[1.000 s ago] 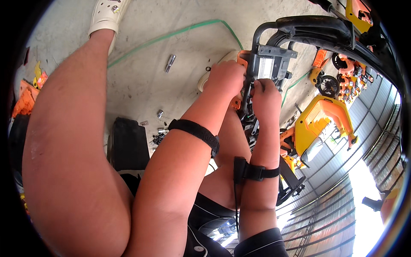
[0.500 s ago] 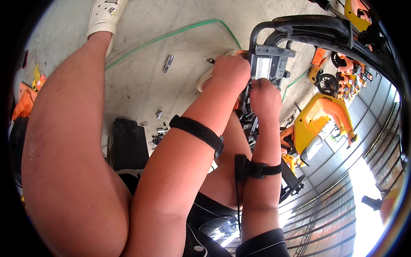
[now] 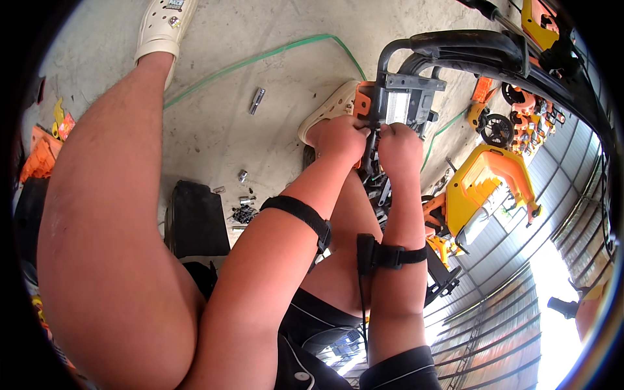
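A black tubular vehicle frame (image 3: 468, 42) stands ahead of me, with a black box-like part bearing a pale label (image 3: 397, 107) and an orange bracket (image 3: 363, 101) on its left side. Just below the bracket, my left hand (image 3: 341, 138) is closed, its fingertips bent in against the dark edge of the frame. My right hand (image 3: 400, 148) is closed right beside it, just under the label, with a small dark bit showing at its fingertips. The backs of both hands hide most of what the fingers pinch. A black strap circles each forearm.
On the concrete floor lie a silver socket-like tube (image 3: 257, 101), a smaller metal socket (image 3: 243, 175) and a heap of small dark parts (image 3: 244, 213). A green hose (image 3: 279, 50) crosses behind. A black padded block (image 3: 195, 218) sits near my left leg; a yellow body panel (image 3: 484, 185) is at right.
My left hand has come down along the frame's left edge, closer to my right hand, uncovering the orange bracket and more of my right shoe. My right hand has barely moved.
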The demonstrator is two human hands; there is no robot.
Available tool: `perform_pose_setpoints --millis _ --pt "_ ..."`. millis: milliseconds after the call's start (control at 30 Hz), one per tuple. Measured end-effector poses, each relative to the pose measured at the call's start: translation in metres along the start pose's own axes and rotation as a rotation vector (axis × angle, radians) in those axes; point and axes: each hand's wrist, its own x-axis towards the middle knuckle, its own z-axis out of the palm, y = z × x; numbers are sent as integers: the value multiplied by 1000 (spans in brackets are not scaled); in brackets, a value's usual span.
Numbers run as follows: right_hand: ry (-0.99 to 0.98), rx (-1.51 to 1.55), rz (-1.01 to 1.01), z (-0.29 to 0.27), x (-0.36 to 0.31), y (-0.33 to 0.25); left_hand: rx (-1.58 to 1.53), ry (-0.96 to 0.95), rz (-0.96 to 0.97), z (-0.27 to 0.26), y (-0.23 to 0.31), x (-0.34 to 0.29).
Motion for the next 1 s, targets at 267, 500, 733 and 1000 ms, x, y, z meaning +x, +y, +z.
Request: perform_pose_setpoints --millis 267,500,733,1000 --pt "10 -24 -18 6 2 4 -20 257 198 38 -44 6" --pt "-55 -45 71 2 -6 -1 149 45 156 1 -21 6" --pt "-72 31 74 1 -3 4 478 6 278 -19 10 11" --pt "-100 5 74 0 -2 1 785 -41 439 -25 26 25"
